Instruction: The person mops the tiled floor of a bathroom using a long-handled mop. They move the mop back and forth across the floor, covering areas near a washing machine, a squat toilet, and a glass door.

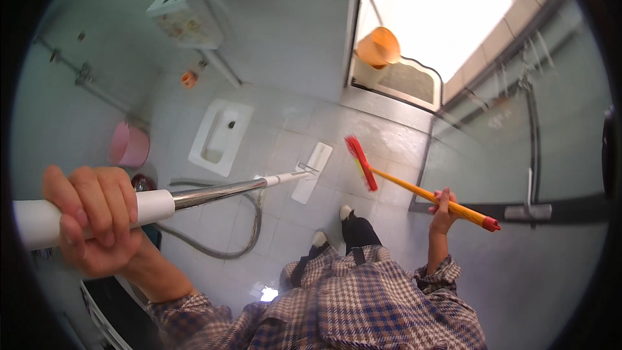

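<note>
My left hand (97, 218) is wrapped around the white grip of a flat mop (218, 195) with a metal pole. The mop's flat white head (312, 173) lies on the tiled floor near the middle of the view. My right hand (443, 210) grips the orange handle of a brush (403, 183) near its red end cap. The brush's red bristled head points towards the floor, to the right of the mop head; whether it touches the tiles I cannot tell.
A squat toilet (221, 137) is set in the floor, with a grey hose (228, 254) curving below it. A pink bucket (129, 145) stands by the left wall. Past the doorway sill (386, 109) is an orange bucket (381, 47). Glass panels (478, 160) stand at right.
</note>
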Demonstrator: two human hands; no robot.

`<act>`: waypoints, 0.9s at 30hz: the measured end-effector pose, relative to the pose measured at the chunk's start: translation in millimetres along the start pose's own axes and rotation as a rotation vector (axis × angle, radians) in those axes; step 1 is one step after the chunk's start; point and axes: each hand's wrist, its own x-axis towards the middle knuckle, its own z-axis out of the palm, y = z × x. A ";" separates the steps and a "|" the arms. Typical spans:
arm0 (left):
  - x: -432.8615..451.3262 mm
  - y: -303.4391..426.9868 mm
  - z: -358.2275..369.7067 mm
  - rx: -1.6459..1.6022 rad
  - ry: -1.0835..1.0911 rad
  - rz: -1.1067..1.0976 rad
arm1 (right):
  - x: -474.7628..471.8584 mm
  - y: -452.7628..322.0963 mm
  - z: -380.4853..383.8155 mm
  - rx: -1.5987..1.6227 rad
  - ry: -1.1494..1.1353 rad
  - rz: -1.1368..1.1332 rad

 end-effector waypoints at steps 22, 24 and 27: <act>-38.6 9.6 202.2 0.148 -0.188 -0.050 | -12.0 185.8 -395.7 0.062 0.683 0.388; -39.2 12.5 206.4 0.155 -0.191 -0.057 | -15.5 164.3 -391.4 0.037 0.667 0.525; -41.3 9.7 210.9 0.140 -0.199 -0.057 | -24.3 163.1 -379.8 0.074 0.744 0.863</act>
